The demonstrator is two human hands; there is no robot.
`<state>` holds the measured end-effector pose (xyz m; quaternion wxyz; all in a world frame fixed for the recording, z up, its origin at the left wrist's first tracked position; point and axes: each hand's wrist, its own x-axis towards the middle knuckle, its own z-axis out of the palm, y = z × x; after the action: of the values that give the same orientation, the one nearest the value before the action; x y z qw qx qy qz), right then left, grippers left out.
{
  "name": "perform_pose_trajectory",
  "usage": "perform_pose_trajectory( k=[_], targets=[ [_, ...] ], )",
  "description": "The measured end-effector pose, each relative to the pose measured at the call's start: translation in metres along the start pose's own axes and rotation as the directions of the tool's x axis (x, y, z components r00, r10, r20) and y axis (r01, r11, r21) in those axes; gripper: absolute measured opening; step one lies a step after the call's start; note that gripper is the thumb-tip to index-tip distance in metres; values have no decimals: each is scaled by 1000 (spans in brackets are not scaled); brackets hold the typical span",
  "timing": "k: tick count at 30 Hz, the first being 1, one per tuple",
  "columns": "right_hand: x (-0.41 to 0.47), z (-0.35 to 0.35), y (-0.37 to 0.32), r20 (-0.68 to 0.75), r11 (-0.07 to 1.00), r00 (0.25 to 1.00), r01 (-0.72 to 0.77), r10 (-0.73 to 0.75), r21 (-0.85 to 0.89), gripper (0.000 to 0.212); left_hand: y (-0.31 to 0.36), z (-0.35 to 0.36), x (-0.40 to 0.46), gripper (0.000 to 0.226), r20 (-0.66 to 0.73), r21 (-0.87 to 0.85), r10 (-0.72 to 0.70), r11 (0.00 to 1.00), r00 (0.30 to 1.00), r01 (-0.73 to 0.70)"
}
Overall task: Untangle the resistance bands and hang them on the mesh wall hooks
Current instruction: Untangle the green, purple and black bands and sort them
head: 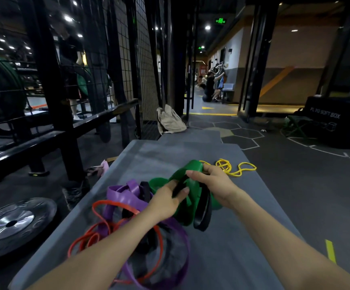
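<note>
A tangle of resistance bands lies on a grey mat (228, 237). My right hand (214, 183) grips the wide green band (191, 170) near its raised top loop. My left hand (167, 199) pinches a black band (203, 214) that threads through the green one. A purple band (126, 194) and a thin red band (115, 206) lie knotted together under my left forearm. A thin yellow band (232, 167) lies apart beyond my right hand. The mesh wall (128, 59) rises at the left; I cannot make out its hooks.
A silver weight plate (13, 222) lies on the floor at the left beside a black steel rack (50, 101). A beige bag (169, 120) leans near the mesh. A black plyo box (335, 124) stands at the right. People are far down the corridor.
</note>
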<state>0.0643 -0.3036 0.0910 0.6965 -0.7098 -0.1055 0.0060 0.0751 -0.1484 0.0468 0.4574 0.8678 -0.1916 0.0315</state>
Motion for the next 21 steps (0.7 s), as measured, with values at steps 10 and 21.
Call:
perform_pose_trajectory(
  k=[10, 21],
  targets=[
    [-1, -6, 6, -241, 982, 953, -189, 182, -3, 30, -3, -29, 0, 26, 65, 452, 17, 891, 998, -44],
    [-9, -54, 36, -571, 934, 803, -315, 170, -166, 28, -36, -94, -19, 39, -179, 548, -340, 745, 923, 381]
  ],
)
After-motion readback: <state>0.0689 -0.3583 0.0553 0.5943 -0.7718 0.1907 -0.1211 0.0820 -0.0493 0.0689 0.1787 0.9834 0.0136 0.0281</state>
